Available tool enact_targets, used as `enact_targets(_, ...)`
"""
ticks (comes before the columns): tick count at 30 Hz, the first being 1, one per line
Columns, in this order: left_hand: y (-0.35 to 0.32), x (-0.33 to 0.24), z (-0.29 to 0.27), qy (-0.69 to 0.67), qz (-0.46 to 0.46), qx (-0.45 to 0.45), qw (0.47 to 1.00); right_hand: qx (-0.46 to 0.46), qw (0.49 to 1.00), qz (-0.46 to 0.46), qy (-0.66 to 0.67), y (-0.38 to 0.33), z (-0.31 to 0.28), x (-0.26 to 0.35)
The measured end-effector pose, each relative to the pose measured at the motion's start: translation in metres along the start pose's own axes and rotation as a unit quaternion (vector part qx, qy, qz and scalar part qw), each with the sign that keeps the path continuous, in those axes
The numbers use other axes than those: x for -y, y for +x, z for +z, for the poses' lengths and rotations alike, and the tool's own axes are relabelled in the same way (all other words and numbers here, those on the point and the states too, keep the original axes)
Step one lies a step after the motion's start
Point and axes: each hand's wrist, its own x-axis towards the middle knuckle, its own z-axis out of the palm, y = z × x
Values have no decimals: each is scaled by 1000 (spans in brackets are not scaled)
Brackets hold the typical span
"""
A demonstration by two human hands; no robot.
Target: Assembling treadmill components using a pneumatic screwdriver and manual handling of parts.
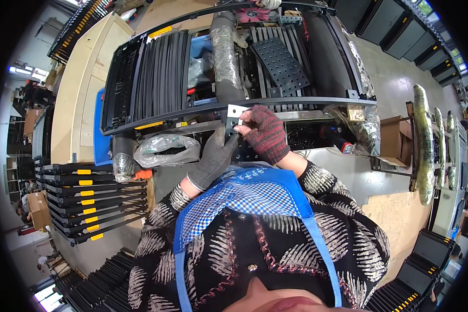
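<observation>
2 gloved hands pinch 1 black bracket (232,127) with a white label: left hand (217,156) (grey), right hand (263,132) (red-knit). Yellow labels (88,203) mark stacked black rails at the left.

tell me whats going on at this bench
A person in a blue apron and patterned blouse works at a cart stacked with black metal parts. The left hand, in a grey glove, steadies a black perforated bracket, while the right hand, in a red knit glove, grips its top by a small silver plate. A black perforated panel lies on the cart's upper shelf, and black rails with yellow labels are stacked at the left.
</observation>
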Motion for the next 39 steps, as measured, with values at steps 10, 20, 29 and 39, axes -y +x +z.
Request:
enact_targets(10, 3, -2, 7, -101, -9, 35, 994, -9, 912, -383, -143, 2, -32, 9)
enact_targets(20, -1, 13, -9, 116, 197, 71, 971, -246, 959, 55, -131, 36, -190, -82)
enact_targets(29, -4, 13, -4, 78, 155, 66, 983, -133, 958, 196, -160, 34, -294, -144)
enact_targets(39, -6, 14, -5, 168, 188, 72, 965, -33, 929, 275, -246, 45, -299, -130)
